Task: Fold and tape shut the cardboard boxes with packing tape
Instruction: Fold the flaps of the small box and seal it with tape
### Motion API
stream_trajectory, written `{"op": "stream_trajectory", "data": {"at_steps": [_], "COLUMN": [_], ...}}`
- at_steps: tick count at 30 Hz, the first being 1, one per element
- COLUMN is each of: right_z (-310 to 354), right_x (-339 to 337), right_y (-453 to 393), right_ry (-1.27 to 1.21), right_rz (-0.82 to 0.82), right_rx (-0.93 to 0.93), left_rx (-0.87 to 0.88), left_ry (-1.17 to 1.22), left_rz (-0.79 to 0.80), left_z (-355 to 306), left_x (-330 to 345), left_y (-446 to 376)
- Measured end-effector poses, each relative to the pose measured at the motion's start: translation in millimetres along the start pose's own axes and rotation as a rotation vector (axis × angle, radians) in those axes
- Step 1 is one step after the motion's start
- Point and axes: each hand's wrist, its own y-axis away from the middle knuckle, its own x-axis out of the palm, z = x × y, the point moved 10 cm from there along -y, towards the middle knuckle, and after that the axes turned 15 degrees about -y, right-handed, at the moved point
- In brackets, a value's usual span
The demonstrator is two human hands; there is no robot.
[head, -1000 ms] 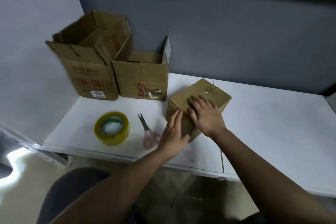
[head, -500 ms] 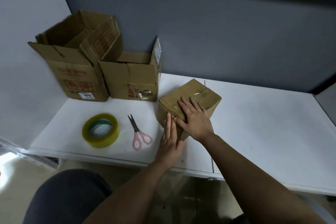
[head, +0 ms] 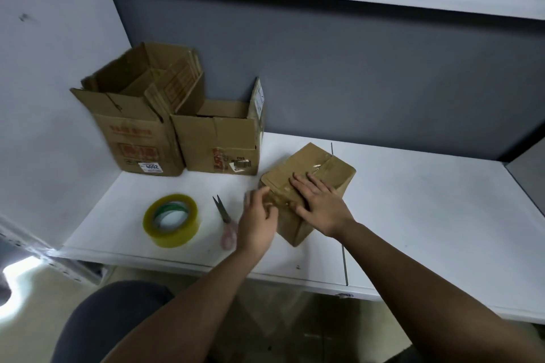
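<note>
From the head camera, the small brown cardboard box (head: 306, 186), taped shut, sits near the tabletop's (head: 427, 215) front edge. The right hand (head: 320, 205) lies flat on it, fingers straight. The left hand (head: 258, 222) is blurred beside its near-left side, fingers loosely curled, holding nothing. The box is likely light and stiff; grip its side walls. Open room lies rightward.

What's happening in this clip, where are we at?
A person is sealing a small cardboard box on a white table. The right hand lies flat on its taped top; the left hand works at its near edge, blurred. A tape roll and scissors lie to the left. Two larger boxes stand open behind.
</note>
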Motion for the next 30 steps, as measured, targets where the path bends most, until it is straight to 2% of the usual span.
{"op": "stream_trajectory", "data": {"at_steps": [2, 4, 6, 8, 10, 13, 16, 20, 24, 26, 30], "right_z": [0.9, -3.5, -12.1, -31.0, -54.8, -78.0, -93.6, -109.2, -119.8, -120.7, -129.2], "right_x": [-10.7, -32.1, -45.7, -49.4, -51.0, -52.2, -52.4, -54.8, -57.4, -55.7, -51.9], "right_y": [1.5, -6.4, -14.5, -20.1, -24.7, -35.6, -42.3, -50.9, -51.2, -51.8, -55.2], "right_ry": [-0.053, -0.119, -0.028, 0.054, 0.026, 0.038, 0.012, -0.179, -0.334, -0.371, -0.466], "right_rz": [-0.093, -0.238, -0.310, -0.285, -0.221, -0.139, -0.113, -0.133, -0.240, -0.266, -0.218], "right_rx": [-0.018, 0.040, 0.119, 0.214, 0.310, 0.369, 0.405, 0.414, 0.397, 0.387, 0.448], "left_rx": [0.051, 0.133, 0.200, 0.204, 0.165, 0.202, 0.196, 0.108, 0.145, 0.230, 0.523], "left_ry": [-0.276, -0.427, -0.567, -0.722, -0.825, -0.944, -0.940, -0.931, -0.990, -0.962, -0.857], "left_rz": [-0.194, -0.234, -0.160, -0.032, 0.056, 0.035, -0.005, 0.063, 0.027, 0.088, 0.268], "left_z": [-14.1, -38.9, -59.9, -66.5, -61.6, -61.0, -58.8, -52.9, -66.2, -79.1, -107.5], "left_x": [-31.1, -29.0, -2.0, 30.1, 47.1, 46.3, 40.0, 39.3, 39.2, 58.3, 110.5], "left_y": [-9.4, -18.1, -24.9, -32.4, -44.0, -53.0, -62.2, -80.6, -85.6, -84.1, -67.5]}}
